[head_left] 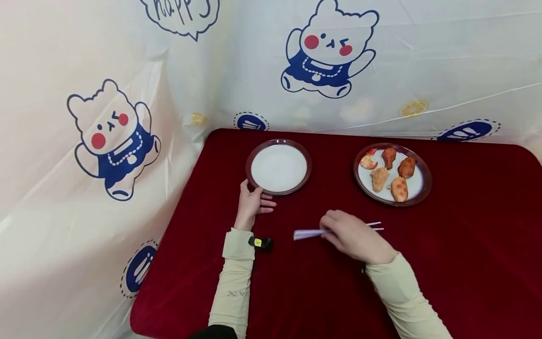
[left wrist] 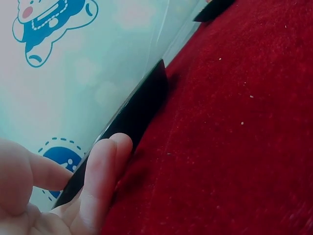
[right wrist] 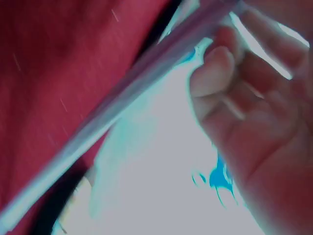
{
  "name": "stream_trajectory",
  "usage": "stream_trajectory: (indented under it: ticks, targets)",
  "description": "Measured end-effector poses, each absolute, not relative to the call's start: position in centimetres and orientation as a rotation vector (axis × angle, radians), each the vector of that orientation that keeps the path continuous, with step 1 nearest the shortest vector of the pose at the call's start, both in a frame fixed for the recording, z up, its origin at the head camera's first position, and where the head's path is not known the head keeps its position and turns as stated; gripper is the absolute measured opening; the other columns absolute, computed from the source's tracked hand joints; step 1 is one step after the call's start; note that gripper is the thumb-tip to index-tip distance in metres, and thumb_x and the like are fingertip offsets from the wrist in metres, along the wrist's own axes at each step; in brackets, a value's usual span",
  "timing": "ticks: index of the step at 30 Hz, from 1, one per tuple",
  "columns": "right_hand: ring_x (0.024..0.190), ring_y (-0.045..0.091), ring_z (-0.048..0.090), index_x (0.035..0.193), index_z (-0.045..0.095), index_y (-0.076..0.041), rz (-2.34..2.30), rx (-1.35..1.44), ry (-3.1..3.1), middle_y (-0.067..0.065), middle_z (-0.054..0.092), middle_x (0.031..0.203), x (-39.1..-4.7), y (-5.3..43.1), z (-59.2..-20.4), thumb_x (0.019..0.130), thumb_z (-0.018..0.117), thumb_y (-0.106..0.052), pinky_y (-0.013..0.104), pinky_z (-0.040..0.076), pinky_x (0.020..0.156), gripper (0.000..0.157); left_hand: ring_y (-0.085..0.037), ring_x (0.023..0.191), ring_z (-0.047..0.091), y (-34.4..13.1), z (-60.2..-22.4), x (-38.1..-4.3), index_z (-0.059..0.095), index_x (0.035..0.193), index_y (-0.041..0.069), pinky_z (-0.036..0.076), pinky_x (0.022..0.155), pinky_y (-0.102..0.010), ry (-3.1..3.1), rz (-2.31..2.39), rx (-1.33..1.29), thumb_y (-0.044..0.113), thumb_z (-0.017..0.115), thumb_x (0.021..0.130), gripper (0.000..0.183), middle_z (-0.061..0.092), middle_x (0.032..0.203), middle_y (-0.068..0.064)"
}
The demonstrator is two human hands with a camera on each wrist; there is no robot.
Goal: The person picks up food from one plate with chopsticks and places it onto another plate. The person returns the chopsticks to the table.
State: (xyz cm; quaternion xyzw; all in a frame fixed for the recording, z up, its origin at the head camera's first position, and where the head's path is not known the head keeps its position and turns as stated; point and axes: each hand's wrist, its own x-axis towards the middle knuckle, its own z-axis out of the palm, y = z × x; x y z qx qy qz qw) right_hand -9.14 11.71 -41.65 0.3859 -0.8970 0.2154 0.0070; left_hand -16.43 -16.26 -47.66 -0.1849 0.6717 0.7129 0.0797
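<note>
At the plate's near left edge, my left hand [head_left: 250, 205] pinches the brown rim of a round white plate [head_left: 278, 168]. In the left wrist view the plate [left wrist: 137, 110] appears edge-on as a dark band, with the thumb on one side and fingers [left wrist: 100, 171] on the other. My right hand [head_left: 357, 238] holds a pair of pale lilac chopsticks [head_left: 308, 234] over the table's middle, thick ends to the left and thin tips to the right. The right wrist view shows the chopsticks [right wrist: 110, 110] blurred, running diagonally past the curled fingers [right wrist: 212, 71].
A second brown-rimmed plate [head_left: 426, 181] at the back right bears several food pieces, among them a shrimp [head_left: 368, 160] and a drumstick [head_left: 388, 157]. Dark red cloth [head_left: 305, 292] covers the table. A printed white curtain [head_left: 254, 61] hangs behind and at the left.
</note>
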Motion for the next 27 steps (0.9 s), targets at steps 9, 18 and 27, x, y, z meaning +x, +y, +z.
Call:
stream_trajectory:
  ticks: [9,18,27]
  targets:
    - [0.073,-0.004,0.057,0.091,0.065,-0.005,1.031,0.844,-2.362,-0.002,0.065,0.083,-9.2,19.0,-37.6,0.069,0.077,0.008,0.009,0.049,0.064,0.029,-0.022,0.062,0.070,-16.1,-47.9,-16.6,0.006,0.155,0.024,0.062,0.059,-0.038,2.022,2.119,-0.551,0.018,0.043,0.102,0.065,0.065,0.098,-0.021]
    - [0.069,-0.014,0.057,0.104,0.063,-0.001,1.124,0.428,-2.511,-0.025,0.059,0.089,-8.9,22.9,-37.0,0.073,0.077,0.010,0.000,0.047,0.065,0.036,-0.020,0.062,0.070,-16.4,-48.2,-16.6,0.000,0.155,0.024,0.062,0.060,-0.036,2.022,2.118,-0.566,0.018,0.041,0.102,0.067,0.065,0.095,-0.018]
    - [0.070,-0.012,0.050,0.087,0.066,-0.007,1.027,0.455,-2.573,-0.002,0.065,0.079,-9.0,23.2,-37.0,0.073,0.074,0.005,0.005,0.041,0.063,0.020,-0.019,0.063,0.070,-16.0,-48.2,-17.1,0.004,0.155,0.025,0.062,0.060,-0.036,2.022,2.134,-0.523,0.018,0.042,0.102,0.065,0.065,0.094,-0.018]
